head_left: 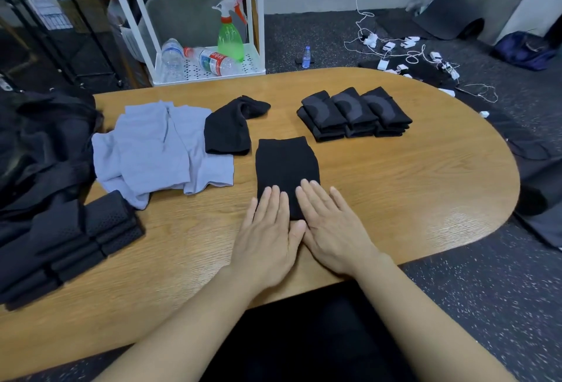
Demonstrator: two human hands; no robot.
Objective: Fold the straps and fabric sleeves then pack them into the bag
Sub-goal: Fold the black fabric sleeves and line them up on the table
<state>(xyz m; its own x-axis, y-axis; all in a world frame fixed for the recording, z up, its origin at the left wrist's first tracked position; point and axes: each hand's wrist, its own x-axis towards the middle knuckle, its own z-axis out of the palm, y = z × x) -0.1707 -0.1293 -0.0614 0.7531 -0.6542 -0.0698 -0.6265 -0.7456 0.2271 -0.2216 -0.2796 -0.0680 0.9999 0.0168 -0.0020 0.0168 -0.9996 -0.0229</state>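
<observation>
Both hands, the left hand (267,235) and right hand (331,229), lie flat with straight fingers pressing the near end of a black fabric sleeve (286,165) near the tabletop's (410,187) front edge.

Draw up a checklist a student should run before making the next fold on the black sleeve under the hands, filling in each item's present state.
1. Black sleeve lies flat on the table: ok.
2. Left hand and right hand press its near end, fingers straight: ok.
3. Folded stack has table space beside it: ok.
4. Unfolded black sleeve and grey fabric pile await folding: not ok.
5. Bag open for packing: cannot tell.
</observation>
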